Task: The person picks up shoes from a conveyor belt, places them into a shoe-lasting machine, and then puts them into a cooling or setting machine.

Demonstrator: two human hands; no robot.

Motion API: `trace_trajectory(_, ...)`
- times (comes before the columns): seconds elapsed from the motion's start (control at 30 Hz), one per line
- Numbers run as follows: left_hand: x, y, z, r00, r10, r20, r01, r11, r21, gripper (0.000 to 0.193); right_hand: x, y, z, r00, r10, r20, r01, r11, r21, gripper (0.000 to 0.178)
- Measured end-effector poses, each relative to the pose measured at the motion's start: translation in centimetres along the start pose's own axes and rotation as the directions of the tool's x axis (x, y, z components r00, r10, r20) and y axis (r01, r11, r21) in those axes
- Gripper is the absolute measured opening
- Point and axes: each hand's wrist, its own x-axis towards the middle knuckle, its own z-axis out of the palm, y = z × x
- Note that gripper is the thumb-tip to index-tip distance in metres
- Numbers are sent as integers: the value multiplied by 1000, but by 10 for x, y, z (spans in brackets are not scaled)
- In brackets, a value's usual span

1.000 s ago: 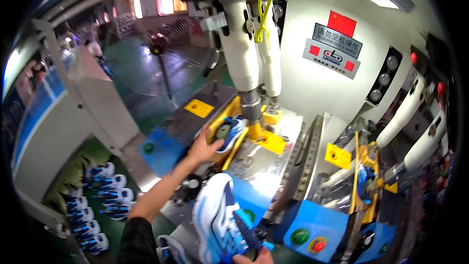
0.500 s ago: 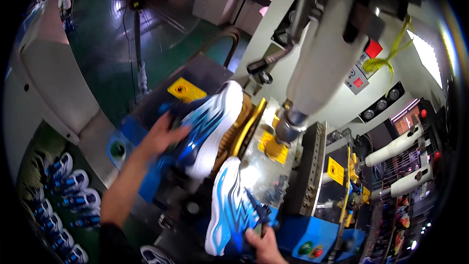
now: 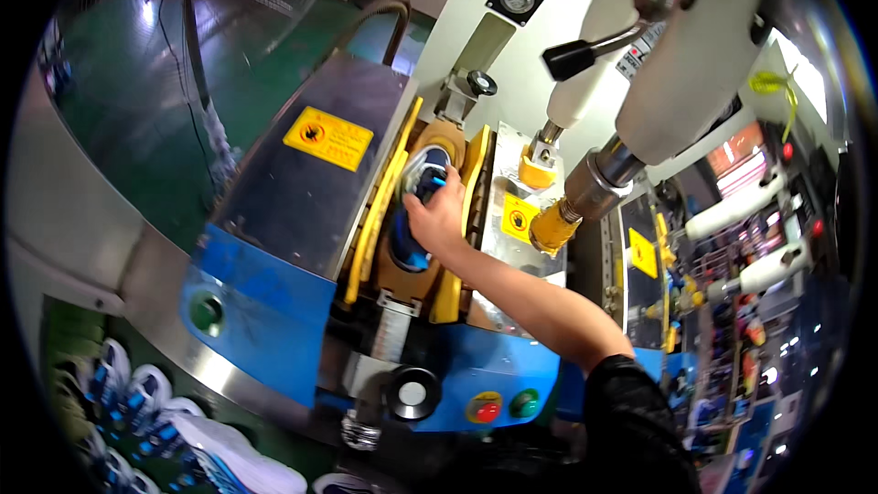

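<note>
One bare right hand (image 3: 435, 211) pinched a navy-and-white sneaker (image 3: 402, 236), seemingly best kept centred between long yellow bars (image 3: 377, 225); the unseen left hand's state couldn't be told.

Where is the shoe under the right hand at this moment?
In the head view, the shoe sits slightly left of centre under the right hand, between yellow side plates, beyond the round black knob.

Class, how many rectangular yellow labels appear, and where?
3: a label on the left cover; another on the metal plate right of the right hand; a third on the panel farther right. Others may be hidden.
</note>
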Motion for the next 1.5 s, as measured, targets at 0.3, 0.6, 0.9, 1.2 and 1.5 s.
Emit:
trace_trajectory(0.3, -24, 4, 14, 958, 27, 287, -15, 999, -45, 60, 5, -2, -54, 989, 61, 134, -52, 996, -71, 72)
trace_trajectory(0.6, -160, -23, 39, 883, 138, 449, -26, 969, -247, 50, -269, 48, -280, 764, -380, 521, 605, 703, -374, 80)
trace_trajectory(0.9, -299, -22, 21, 827, 72, 558, -160, 981, 110, 71, -378, 42, -281, 494, -339, 801, -541, 601, 588, 86)
trace_trajectory(1.2, -359, -8, -26, 529, 354, 771, -598, 801, 43, 62, -491, 46, -318, -361, -237, 902, -932, 130, -339, 60)
trace_trajectory(1.5, -257, -4, -189, 972, 151, 180, -168, 983, 79, 38, -594, 79, -147, 601, 49, 798, -261, 955, 138, 103)
